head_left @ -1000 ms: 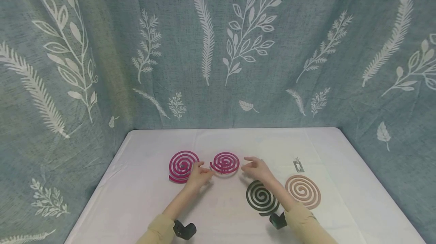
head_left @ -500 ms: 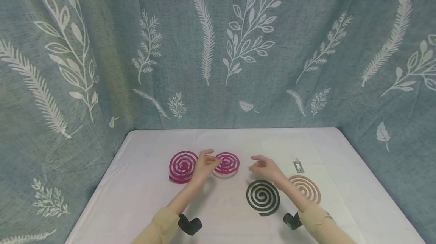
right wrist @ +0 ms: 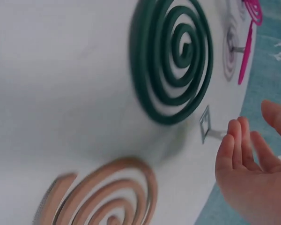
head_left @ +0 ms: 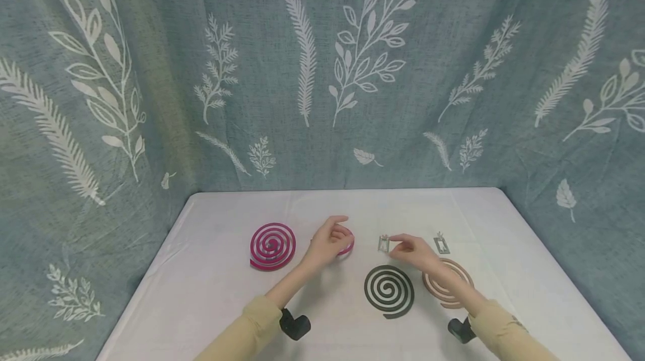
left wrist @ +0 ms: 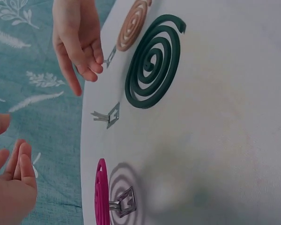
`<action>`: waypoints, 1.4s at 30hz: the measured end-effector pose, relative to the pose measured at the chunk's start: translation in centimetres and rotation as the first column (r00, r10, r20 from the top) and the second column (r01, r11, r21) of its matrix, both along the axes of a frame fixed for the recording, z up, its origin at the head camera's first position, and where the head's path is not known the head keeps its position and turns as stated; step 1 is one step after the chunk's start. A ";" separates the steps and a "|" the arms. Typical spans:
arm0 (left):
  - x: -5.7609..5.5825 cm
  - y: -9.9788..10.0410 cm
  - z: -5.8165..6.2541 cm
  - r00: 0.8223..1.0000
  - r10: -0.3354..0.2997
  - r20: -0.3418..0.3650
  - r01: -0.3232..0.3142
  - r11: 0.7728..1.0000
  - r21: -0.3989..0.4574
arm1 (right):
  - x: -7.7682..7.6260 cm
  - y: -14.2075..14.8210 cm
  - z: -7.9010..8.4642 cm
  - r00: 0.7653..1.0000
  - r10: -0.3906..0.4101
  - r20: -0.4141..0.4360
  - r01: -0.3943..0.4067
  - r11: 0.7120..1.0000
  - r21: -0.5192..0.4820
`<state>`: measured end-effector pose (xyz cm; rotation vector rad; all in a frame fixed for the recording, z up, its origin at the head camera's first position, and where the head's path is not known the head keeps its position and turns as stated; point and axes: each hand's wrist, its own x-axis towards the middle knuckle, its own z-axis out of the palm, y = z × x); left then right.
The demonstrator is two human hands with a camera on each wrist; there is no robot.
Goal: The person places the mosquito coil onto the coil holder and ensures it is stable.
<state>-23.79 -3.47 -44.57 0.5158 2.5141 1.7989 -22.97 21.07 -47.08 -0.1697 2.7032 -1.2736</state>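
Note:
My left hand (head_left: pixel 330 242) hovers over the middle magenta mosquito coil (head_left: pixel 347 246), hiding most of it, with loosely bent fingers and nothing held. In the left wrist view that coil (left wrist: pixel 101 194) sits raised on a small metal coil stand (left wrist: pixel 127 202). My right hand (head_left: pixel 415 253) is beside another metal stand (head_left: pixel 384 243) standing bare on the table; its fingers are relaxed around nothing, though whether a fingertip touches the stand I cannot tell. A dark green coil (head_left: pixel 389 291) lies in front of it. A tan coil (head_left: pixel 443 285) is partly covered by my right forearm.
Another magenta coil (head_left: pixel 272 247) is at the left of the white table (head_left: pixel 211 294). A third metal stand (head_left: pixel 441 243) stands at the right, behind the tan coil. Patterned blue-green curtain (head_left: pixel 322 98) surrounds the table's back and sides.
My left hand has moved right, from between the magenta coils to above the middle one. My right hand has shifted right, and the bare stand it had been hiding now shows.

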 end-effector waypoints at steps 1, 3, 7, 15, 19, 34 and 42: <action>0.1 0.1 0.0 1.000 -0.015 -0.002 0.015 1.000 -0.010 | 0.1 0.3 0.0 1.000 0.013 -0.001 -0.013 1.000 0.000; 0.2 0.3 0.1 0.999 -0.038 -0.007 0.038 0.999 -0.029 | 0.3 0.9 -0.1 0.999 0.042 -0.002 -0.042 0.999 -0.002; 0.2 0.6 -0.2 0.997 -0.075 -0.020 0.074 0.995 -0.061 | 0.7 2.0 0.0 0.995 0.095 0.005 -0.095 0.995 0.008; 0.3 1.1 -0.7 0.987 -0.157 -0.014 0.154 0.979 -0.132 | 1.4 3.6 0.3 0.988 0.150 0.025 -0.151 0.988 0.013; 0.5 1.4 -0.6 0.980 -0.197 0.012 0.195 0.960 -0.203 | 1.6 4.1 0.4 0.986 0.165 0.033 -0.165 0.986 0.017; 0.4 2.1 -1.8 0.945 -0.322 0.059 0.321 0.879 -0.351 | 1.4 4.9 0.5 0.951 0.298 0.077 -0.301 0.953 0.027; 0.9 1.9 -3.0 0.909 -0.394 0.138 0.417 0.839 -0.351 | 1.4 5.1 0.3 0.942 0.310 0.126 -0.317 0.947 0.043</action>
